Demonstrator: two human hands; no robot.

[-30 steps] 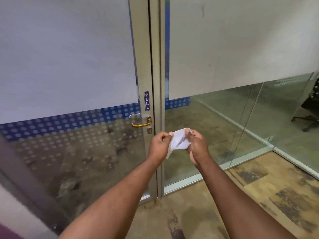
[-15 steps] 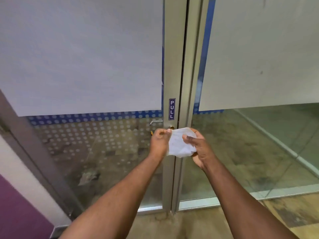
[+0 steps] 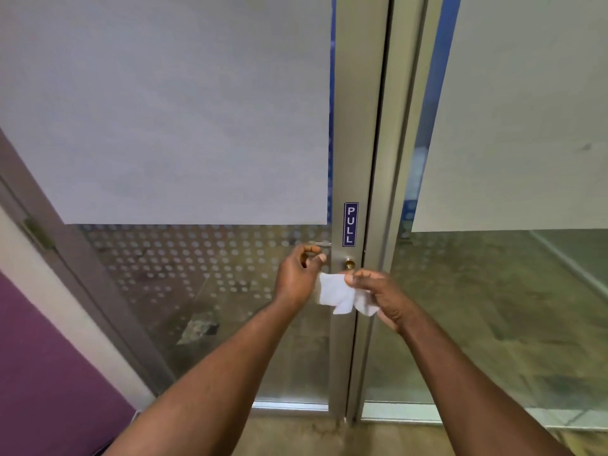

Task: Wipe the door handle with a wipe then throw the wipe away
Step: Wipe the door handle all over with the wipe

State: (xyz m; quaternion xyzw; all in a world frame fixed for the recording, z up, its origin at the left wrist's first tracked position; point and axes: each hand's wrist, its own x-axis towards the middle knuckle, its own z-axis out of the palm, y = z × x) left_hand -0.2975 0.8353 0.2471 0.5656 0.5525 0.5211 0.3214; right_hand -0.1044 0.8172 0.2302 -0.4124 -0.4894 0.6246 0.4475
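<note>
The brass door handle [image 3: 349,264] sits on the grey door stile just under a blue PULL label [image 3: 350,224]. Only its round base shows; my left hand hides the lever. My right hand [image 3: 381,299] pinches a crumpled white wipe [image 3: 340,295] just below the handle. My left hand [image 3: 297,278] is left of the wipe, in front of the lever. Its fingers are loosely curled and apart, with nothing visible in them. The wipe's left edge reaches that hand's palm.
The glass door [image 3: 197,291] has a frosted upper panel and a dotted band. A fixed glass panel [image 3: 493,307] stands to the right. A purple and white wall [image 3: 39,357] is at the lower left. Patterned floor [image 3: 296,436] lies below.
I have come closer to the door. My left hand has let go of the wipe and risen to the lever. My right hand keeps the wipe, now lower and under the handle.
</note>
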